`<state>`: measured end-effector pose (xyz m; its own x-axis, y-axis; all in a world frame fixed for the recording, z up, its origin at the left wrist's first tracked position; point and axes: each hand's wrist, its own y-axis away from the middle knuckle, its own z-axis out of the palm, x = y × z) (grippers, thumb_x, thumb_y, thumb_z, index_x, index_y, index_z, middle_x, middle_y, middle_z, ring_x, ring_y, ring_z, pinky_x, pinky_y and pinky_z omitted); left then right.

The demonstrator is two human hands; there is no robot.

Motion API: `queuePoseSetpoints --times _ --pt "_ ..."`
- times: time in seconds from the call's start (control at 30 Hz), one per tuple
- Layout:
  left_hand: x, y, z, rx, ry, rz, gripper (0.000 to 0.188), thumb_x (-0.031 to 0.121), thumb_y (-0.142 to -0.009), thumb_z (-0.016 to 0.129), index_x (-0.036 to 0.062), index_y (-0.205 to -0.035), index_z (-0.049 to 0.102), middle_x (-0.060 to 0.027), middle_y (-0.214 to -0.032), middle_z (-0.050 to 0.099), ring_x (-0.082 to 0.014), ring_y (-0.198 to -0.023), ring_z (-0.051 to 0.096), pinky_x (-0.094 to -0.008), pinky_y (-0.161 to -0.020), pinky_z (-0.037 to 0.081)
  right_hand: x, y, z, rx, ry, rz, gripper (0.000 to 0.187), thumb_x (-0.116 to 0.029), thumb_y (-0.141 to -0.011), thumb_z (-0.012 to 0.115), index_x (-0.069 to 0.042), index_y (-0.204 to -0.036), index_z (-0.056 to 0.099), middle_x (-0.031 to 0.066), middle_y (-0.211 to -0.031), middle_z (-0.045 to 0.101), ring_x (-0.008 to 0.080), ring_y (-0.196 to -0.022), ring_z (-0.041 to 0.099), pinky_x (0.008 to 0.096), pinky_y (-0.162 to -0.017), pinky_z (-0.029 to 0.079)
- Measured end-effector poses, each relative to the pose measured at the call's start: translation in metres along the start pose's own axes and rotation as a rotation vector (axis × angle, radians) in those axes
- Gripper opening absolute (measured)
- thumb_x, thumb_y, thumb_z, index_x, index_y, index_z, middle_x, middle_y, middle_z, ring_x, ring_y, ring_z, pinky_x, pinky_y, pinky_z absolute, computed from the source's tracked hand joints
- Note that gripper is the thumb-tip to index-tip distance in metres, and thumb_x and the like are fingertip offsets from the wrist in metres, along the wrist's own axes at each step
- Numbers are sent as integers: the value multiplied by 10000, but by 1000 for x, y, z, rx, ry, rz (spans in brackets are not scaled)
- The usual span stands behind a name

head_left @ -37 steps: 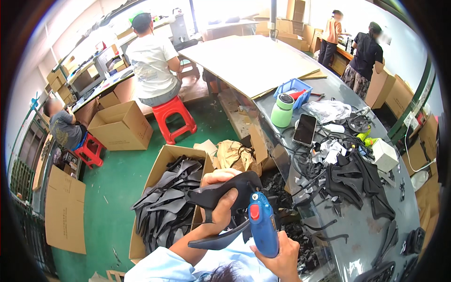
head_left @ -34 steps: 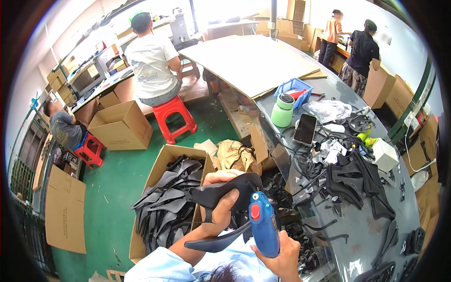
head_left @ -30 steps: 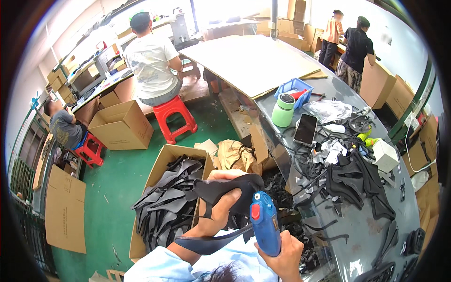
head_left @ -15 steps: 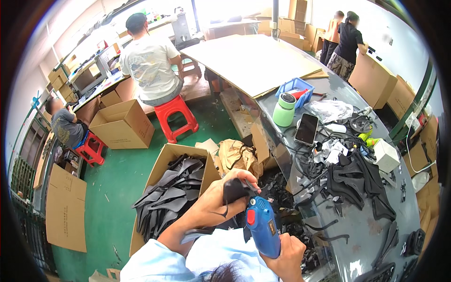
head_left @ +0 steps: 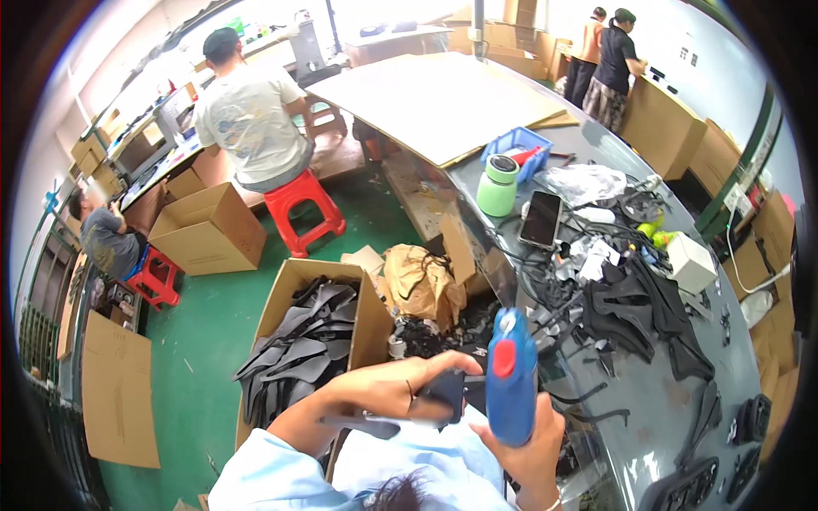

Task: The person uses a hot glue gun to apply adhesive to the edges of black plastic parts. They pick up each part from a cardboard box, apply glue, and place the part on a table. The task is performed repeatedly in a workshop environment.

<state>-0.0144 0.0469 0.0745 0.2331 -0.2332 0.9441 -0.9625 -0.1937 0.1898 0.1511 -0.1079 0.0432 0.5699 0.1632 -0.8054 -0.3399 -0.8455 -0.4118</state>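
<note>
My left hand (head_left: 385, 388) is closed round a dark, flexible-looking piece (head_left: 445, 393), partly hidden by the fingers and blurred. A flat grey end (head_left: 375, 425) shows below the same wrist; whether it belongs to that piece I cannot tell. My right hand (head_left: 535, 444) grips a blue hand-held power tool (head_left: 511, 396) with a red button, its nose pointing up and away from me. A small gap separates the tool from the dark piece. Left of my hands, a cardboard box (head_left: 368, 319) holds a heap of curved black pieces (head_left: 311, 336).
On the grey table (head_left: 635, 426) to my right lie black parts (head_left: 626, 311), scraps, a phone (head_left: 541, 220), a green bottle (head_left: 498, 187) and a blue basket (head_left: 518, 152). A brown bag (head_left: 424, 285) stands ahead. Two people sit on red stools (head_left: 302, 209); two stand at the far right.
My right hand has moved the blue tool to the right and up, away from the dark piece. My left hand has lowered slightly and turned. The whole view has shifted a little.
</note>
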Motion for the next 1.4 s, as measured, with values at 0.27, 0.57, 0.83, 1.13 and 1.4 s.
queuePoseSetpoints --times 0.27,0.57,0.83,1.13,1.4 --pt "-40 -18 43 -70 967 90 610 373 -933 486 8 -1377 281 -114 -1204 469 -154 -1110 477 -303 -871 433 9 -21 -9 61 -617 463 316 -3 -639 733 -1 -911 575 50 -777 607 98 -684 566 230 -623 467" --pt "-41 -42 88 697 1285 350 511 291 -846 602 47 -1258 426 -109 -1204 510 -229 -1124 498 -404 -973 389 5 -22 2 199 -477 457 295 -120 -648 782 -9 -818 568 25 -682 598 96 -629 563 244 -596 456" --pt "-29 -26 57 1067 1115 599 348 286 -851 544 124 -1140 438 -57 -1050 544 -170 -1013 544 -306 -898 422 22 24 10 -23 307 50 543 -306 -549 871 -38 -756 447 133 -592 530 316 -524 545 368 -497 424" --pt "-31 -19 57 1205 729 653 370 290 -864 491 30 -1123 440 -143 -1052 555 -222 -991 563 -340 -867 458 16 25 16 -62 327 -59 544 -358 -567 853 -45 -737 441 81 -570 484 274 -489 506 372 -471 388" --pt "-35 3 35 918 725 699 334 146 -824 576 -59 -1080 511 -241 -1088 586 -278 -1016 590 -383 -913 462 7 22 7 -55 351 -86 400 -245 -587 819 -45 -722 500 77 -551 508 268 -490 526 377 -506 412"
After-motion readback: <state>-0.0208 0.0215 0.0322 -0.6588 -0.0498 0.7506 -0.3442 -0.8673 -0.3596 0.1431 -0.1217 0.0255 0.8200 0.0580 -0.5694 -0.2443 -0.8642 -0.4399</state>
